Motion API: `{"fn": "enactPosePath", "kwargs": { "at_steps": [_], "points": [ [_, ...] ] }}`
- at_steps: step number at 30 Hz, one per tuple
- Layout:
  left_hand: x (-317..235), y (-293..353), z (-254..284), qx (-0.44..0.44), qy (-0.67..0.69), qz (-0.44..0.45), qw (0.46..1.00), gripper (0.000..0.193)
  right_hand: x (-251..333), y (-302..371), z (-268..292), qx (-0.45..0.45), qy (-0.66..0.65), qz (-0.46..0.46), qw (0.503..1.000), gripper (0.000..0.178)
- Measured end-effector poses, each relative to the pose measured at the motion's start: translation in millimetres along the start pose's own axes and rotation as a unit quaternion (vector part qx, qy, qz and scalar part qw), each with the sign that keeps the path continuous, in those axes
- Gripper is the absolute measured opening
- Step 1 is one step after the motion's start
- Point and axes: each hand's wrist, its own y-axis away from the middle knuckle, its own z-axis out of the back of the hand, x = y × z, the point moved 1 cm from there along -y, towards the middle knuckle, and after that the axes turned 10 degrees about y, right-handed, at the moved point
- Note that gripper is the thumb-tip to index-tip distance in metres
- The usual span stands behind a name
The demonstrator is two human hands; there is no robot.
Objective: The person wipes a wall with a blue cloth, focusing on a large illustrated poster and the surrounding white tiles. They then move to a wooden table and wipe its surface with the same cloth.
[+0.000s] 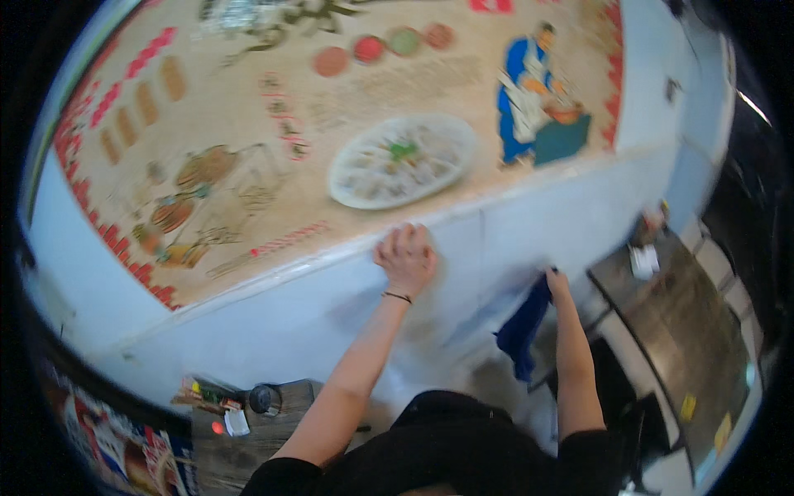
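Hanging by the white wall (pixel 504 240), a blue cloth (pixel 524 329) looks light, limp, best bunched at its top, where my right hand (pixel 558 283) clutches it; my left hand (pixel 407 259), half-curled, seemingly empty, rests at the lower edge of the poster (pixel 331 116).

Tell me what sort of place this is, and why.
Probably a restaurant dining area: a large wall mural shows a plate of food, and there's a left table and a right table, both wood-grained.

blurred characters (pixel 289 127) on wall poster (pixel 314 178)
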Motion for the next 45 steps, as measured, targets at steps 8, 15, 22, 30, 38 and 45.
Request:
{"fn": "enactPosePath", "kwargs": {
  "at_steps": [8,15,22,30,38,45],
  "points": [
    [2.8,-3.0,13.2,0.019,-0.034,-0.023,0.999,0.053,101.3,77.8,57.7,0.200,-0.467,-0.108,0.855,0.020],
    [3.3,1.6,5.3,0.002,-0.058,-0.035,0.998,0.050,158.2,114.0,162.5,0.191,-0.479,0.261,0.816,0.025],
    [12.1,2.1,5.7,-0.001,-0.059,-0.040,0.997,0.052,107.7,132.5,43.3,-0.298,0.368,0.302,0.827,0.032],
    [-4.4,-2.8,1.6,0.010,0.004,-0.020,1.000,0.053,28.7,105.9,-31.9,0.139,-0.527,-0.095,0.833,0.062],
    [2.2,-0.5,7.8,-0.009,-0.011,-0.022,1.000,0.053,58.3,96.8,-38.6,0.302,-0.479,-0.080,0.821,0.065],
    [-3.2,-5.6,0.0,-0.017,0.006,-0.024,1.000,0.053,5.2,65.6,-45.7,0.102,0.011,-0.081,0.991,0.063]
  ]
}}
